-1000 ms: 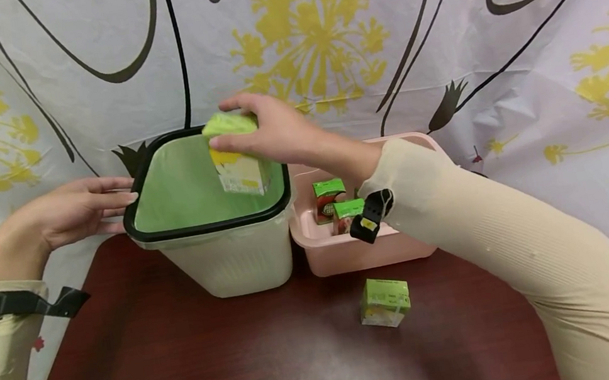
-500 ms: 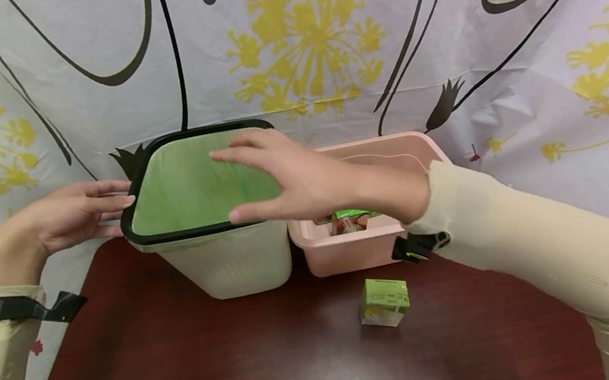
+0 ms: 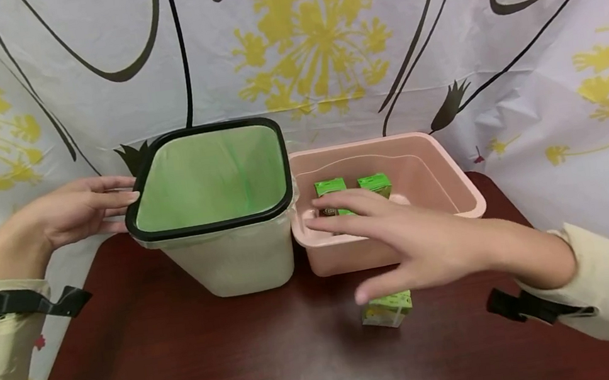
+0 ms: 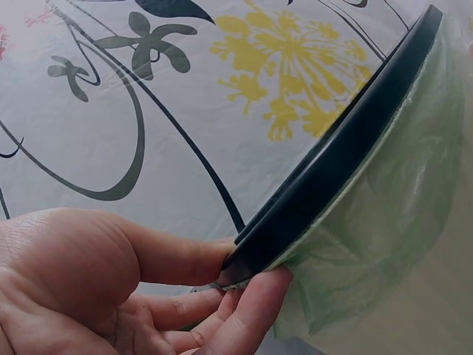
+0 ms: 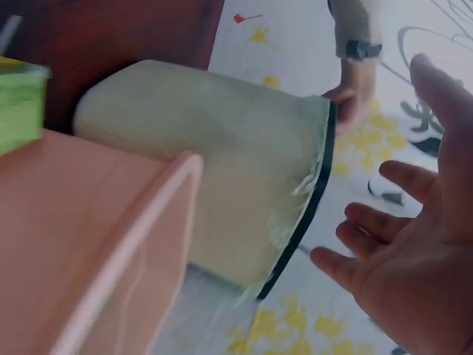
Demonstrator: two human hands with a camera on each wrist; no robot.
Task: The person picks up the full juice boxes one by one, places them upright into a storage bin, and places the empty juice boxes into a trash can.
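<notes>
A pale trash can [image 3: 234, 265] with a black rim and a green bag liner stands on the table. My left hand [image 3: 76, 212] pinches its rim at the left side, thumb above and fingers beneath, as the left wrist view [image 4: 255, 262] confirms for the black rim ring [image 4: 325, 177]. My right hand [image 3: 424, 238] hovers over the front edge of the pink basket [image 3: 341, 258], fingers spread and holding nothing. Below its thumb sits a small green-and-white box [image 3: 386, 315] on the table, its top partly hidden. The visible inside of the can shows only green liner; its bottom is hidden.
Inside the pink basket lie several small boxes with green tops, such as one green box [image 3: 375, 184], partly behind my right hand. A flower-patterned curtain [image 3: 320, 42] hangs behind the dark red wooden table [image 3: 218, 365].
The yellow-green box held over the can has been let go and is out of sight. My right hand has moved right and toward me, past the basket. The left hand stays put.
</notes>
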